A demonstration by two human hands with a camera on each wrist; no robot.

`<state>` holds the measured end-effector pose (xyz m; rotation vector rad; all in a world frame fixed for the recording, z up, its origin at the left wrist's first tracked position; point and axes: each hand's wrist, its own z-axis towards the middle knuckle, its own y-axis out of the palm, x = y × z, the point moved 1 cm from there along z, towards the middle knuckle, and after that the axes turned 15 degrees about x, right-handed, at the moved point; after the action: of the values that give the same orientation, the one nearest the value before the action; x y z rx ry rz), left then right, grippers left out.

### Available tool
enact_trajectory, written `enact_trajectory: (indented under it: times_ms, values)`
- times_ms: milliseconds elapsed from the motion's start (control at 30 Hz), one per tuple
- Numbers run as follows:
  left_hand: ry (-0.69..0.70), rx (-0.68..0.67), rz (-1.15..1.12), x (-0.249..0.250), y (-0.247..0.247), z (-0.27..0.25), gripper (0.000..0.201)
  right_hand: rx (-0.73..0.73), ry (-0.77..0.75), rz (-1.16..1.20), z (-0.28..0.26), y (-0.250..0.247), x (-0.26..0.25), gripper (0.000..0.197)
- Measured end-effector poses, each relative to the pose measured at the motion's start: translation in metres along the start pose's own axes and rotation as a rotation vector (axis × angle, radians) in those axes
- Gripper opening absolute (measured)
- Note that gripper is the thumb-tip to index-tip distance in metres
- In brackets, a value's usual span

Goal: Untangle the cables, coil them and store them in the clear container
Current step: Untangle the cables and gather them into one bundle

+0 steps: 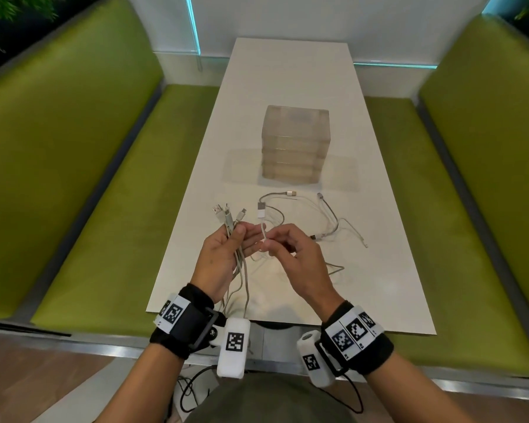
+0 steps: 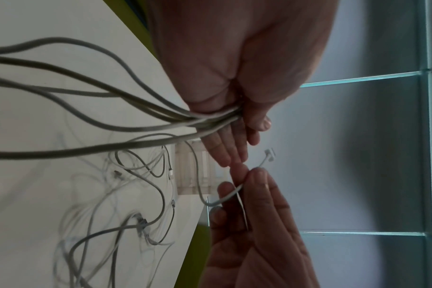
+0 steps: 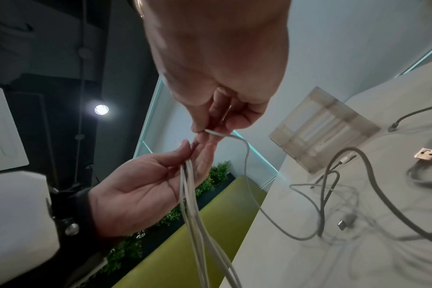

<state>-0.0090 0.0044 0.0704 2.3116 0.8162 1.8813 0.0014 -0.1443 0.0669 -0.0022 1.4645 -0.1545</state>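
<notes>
My left hand (image 1: 245, 239) holds a bundle of grey-white cables (image 1: 241, 265) above the table's near end, thumb pressing them against the fingers; several plugs stick out past its fingertips. My right hand (image 1: 268, 244) pinches a thin white cable (image 1: 262, 227) just below its USB plug, close to the left fingertips. In the left wrist view the left hand (image 2: 237, 124) clamps the bundle (image 2: 160, 120). In the right wrist view the right hand (image 3: 202, 131) pinches the white cable (image 3: 245, 155). Loose tangled cables (image 1: 327, 221) lie on the table. The clear container (image 1: 295, 145) stands behind them.
The white table (image 1: 287, 71) runs away from me between two green benches (image 1: 89, 184), with a white wall at its far end. The container (image 3: 323, 128) looks like a stack of shut clear boxes. More tangled cable (image 3: 333, 185) spreads on the table right of my hands.
</notes>
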Motion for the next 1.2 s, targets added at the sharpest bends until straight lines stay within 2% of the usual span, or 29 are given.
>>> enact_trajectory:
  times_ms: [200, 333, 400, 467, 567, 667, 800, 900, 967, 1067, 1133, 1200]
  values:
    - [-0.035, -0.051, 0.033, -0.005, 0.002, -0.002, 0.031, -0.081, -0.049, 0.06, -0.001, 0.013, -0.001, 0.01]
    - [-0.018, -0.079, -0.003, -0.005, 0.004, -0.004, 0.029, -0.106, -0.054, 0.03, 0.003, 0.014, 0.001, 0.01]
    - [-0.028, -0.036, -0.034, -0.003, 0.005, -0.004, 0.025, -0.193, -0.041, -0.103, 0.003, 0.014, -0.001, 0.007]
    - [-0.023, 0.031, -0.06, 0.002, 0.004, -0.001, 0.022, -0.332, -0.056, -0.361, 0.006, 0.014, 0.005, 0.021]
    - [0.012, 0.089, -0.18, 0.014, -0.004, 0.007, 0.026, -0.457, -0.148, -0.576, 0.024, 0.007, 0.025, 0.017]
    - [0.073, 0.143, -0.213, 0.027, -0.01, 0.01, 0.024, -0.415, -0.135, -0.572, 0.046, -0.003, 0.039, 0.019]
    - [0.144, 0.188, -0.266, 0.046, -0.015, 0.005, 0.024, -0.27, -0.184, -0.583, 0.081, -0.006, 0.049, 0.022]
    - [0.173, 0.197, -0.268, 0.057, -0.019, 0.001, 0.024, -0.179, -0.204, -0.675, 0.109, -0.008, 0.054, 0.022]
    - [0.183, 0.197, -0.231, 0.059, -0.021, 0.002, 0.024, -0.168, -0.169, -0.65, 0.117, -0.005, 0.04, 0.021]
    - [0.151, 0.206, -0.116, 0.049, -0.02, 0.007, 0.026, -0.164, -0.12, -0.478, 0.118, 0.0, 0.004, 0.022]
    - [0.119, 0.213, 0.003, 0.041, -0.014, 0.01, 0.028, -0.21, -0.153, -0.459, 0.109, 0.007, -0.016, 0.019]
    - [0.103, 0.189, 0.104, 0.033, -0.005, 0.01, 0.029, -0.298, -0.236, -0.56, 0.096, 0.018, -0.028, 0.019]
